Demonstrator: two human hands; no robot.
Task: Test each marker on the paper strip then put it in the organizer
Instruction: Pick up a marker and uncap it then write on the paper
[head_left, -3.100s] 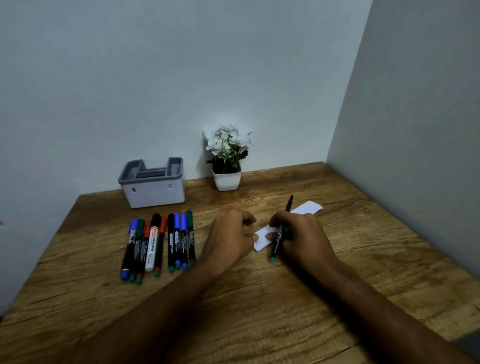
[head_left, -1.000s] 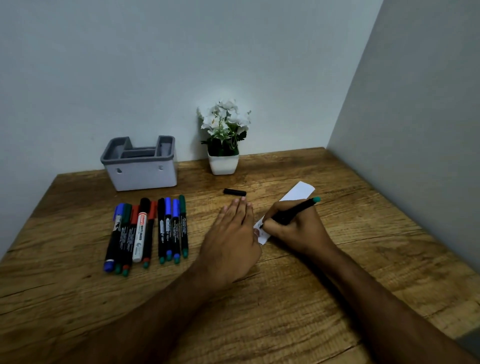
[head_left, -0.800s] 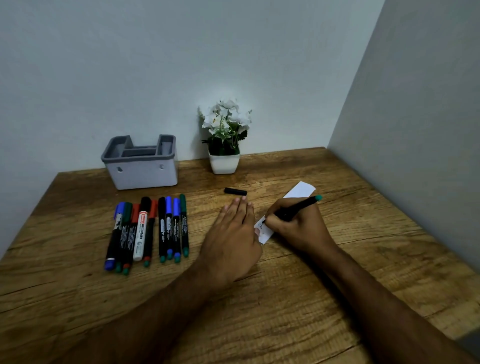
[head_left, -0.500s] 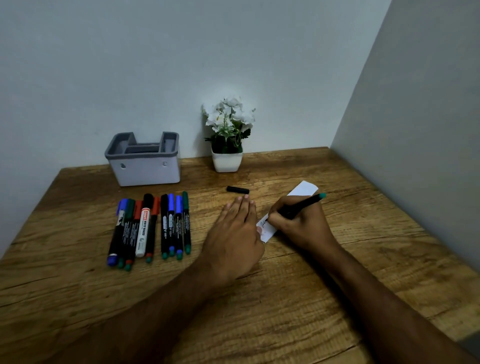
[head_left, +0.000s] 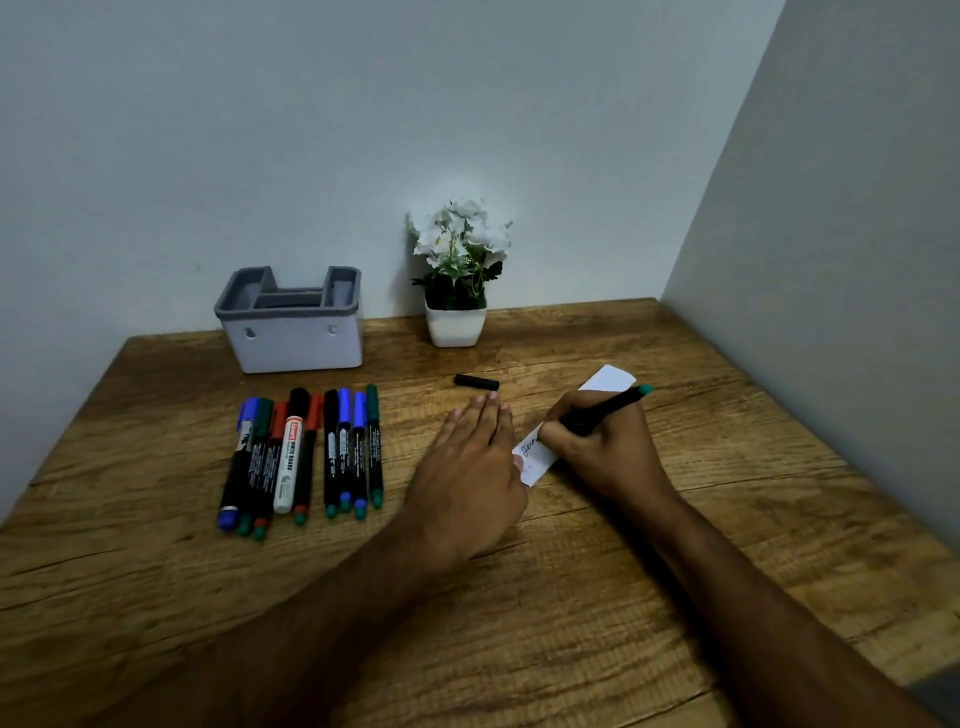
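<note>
Seen from the head camera, the right hand (head_left: 602, 452) is gripping a black marker with a green end (head_left: 608, 410), its tip touching a white paper strip (head_left: 540, 457) on the wooden table (head_left: 519, 597). The left hand (head_left: 472, 467) is lying flat with straight fingers, pressing the strip's near end. A black cap (head_left: 476, 382) is lying just beyond its fingertips. A grey plastic organizer (head_left: 291, 322) is standing by the wall, behind a row of markers (head_left: 306, 457).

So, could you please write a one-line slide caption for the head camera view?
Right hand tests a green-ended marker on the paper strip steadied by the left hand.
</note>
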